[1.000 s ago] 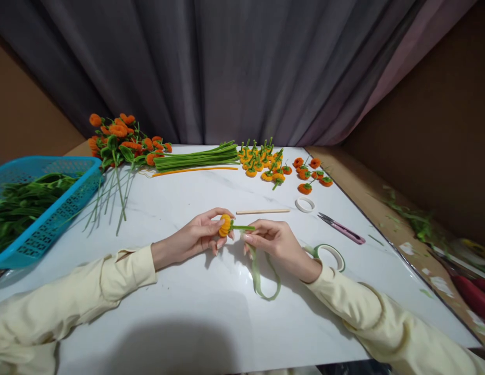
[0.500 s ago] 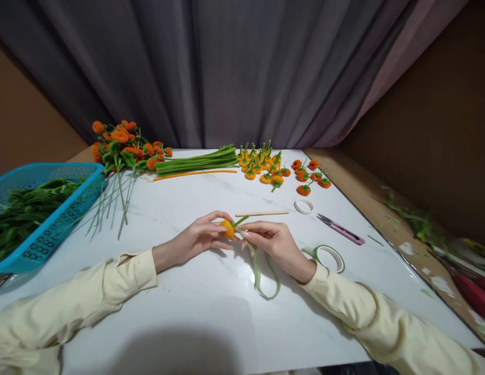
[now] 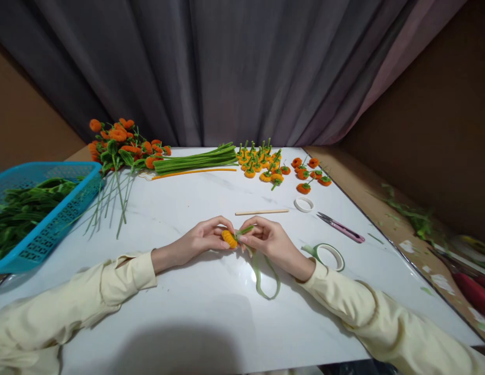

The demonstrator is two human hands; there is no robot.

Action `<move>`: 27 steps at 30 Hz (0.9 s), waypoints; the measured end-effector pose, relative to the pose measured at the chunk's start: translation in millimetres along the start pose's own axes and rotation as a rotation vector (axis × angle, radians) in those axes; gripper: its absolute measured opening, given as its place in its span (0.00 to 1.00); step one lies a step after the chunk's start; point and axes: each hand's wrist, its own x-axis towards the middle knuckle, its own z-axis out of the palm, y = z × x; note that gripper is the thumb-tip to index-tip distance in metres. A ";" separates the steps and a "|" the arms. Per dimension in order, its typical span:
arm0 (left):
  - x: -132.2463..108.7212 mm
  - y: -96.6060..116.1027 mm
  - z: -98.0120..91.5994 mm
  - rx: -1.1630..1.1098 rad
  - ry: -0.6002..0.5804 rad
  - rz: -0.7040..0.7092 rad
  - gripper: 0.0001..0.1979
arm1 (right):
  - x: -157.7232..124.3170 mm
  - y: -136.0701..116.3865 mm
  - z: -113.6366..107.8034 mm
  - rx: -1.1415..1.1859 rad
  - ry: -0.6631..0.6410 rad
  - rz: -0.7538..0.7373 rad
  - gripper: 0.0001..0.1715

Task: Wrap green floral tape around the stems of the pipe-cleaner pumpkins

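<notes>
Between thumb and fingers, my left hand (image 3: 201,237) grips a small yellow-orange pipe-cleaner flower (image 3: 228,239) with a short green stem (image 3: 246,229) pointing right. My right hand (image 3: 271,239) is closed beside it, pinching a strip of green floral tape (image 3: 276,278) against the base of the stem. The tape's free length hangs in a loop below my right hand on the white table. Near my right wrist lies the roll of green tape (image 3: 330,257). Exactly how the tape sits around the stem is hidden by my fingers.
At the back are orange flowers (image 3: 117,135), green pipe cleaners (image 3: 199,160), yellow flower heads (image 3: 265,176) and orange flower heads (image 3: 303,188). A blue basket (image 3: 47,229) of green leaves stands left. A wooden stick (image 3: 261,212), white tape ring (image 3: 304,204) and pink thread snips (image 3: 342,228) lie ahead.
The yellow flower has tilted and shifted slightly lower, with its stem now lying flatter. My left fingers have closed in around it, and my right fingers have moved nearer to the flower.
</notes>
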 end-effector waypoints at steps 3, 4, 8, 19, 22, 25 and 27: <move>-0.8 -0.4 -0.4 0.049 -0.001 0.025 0.12 | 0.3 -0.6 -1.0 -0.058 0.010 0.003 0.15; -0.9 -0.3 0.1 0.038 -0.007 0.028 0.13 | 0.3 -0.6 -1.3 -0.065 0.015 0.004 0.15; -0.3 0.3 4.6 -0.104 -0.005 -0.026 0.14 | 0.2 1.1 -1.4 -0.079 0.023 -0.007 0.15; 0.2 3.0 12.5 -0.029 0.046 0.016 0.14 | 1.1 1.4 -1.7 -0.107 -0.012 -0.055 0.13; -0.7 4.9 13.6 0.006 0.052 0.032 0.15 | -0.1 -0.6 -2.1 -0.135 -0.021 -0.068 0.13; -1.1 4.7 13.2 0.025 0.057 0.036 0.15 | -0.6 -0.7 -2.6 -0.137 -0.029 -0.077 0.12; -1.4 4.0 12.5 0.038 0.055 0.032 0.14 | -0.5 0.4 -3.1 -0.151 -0.028 -0.090 0.12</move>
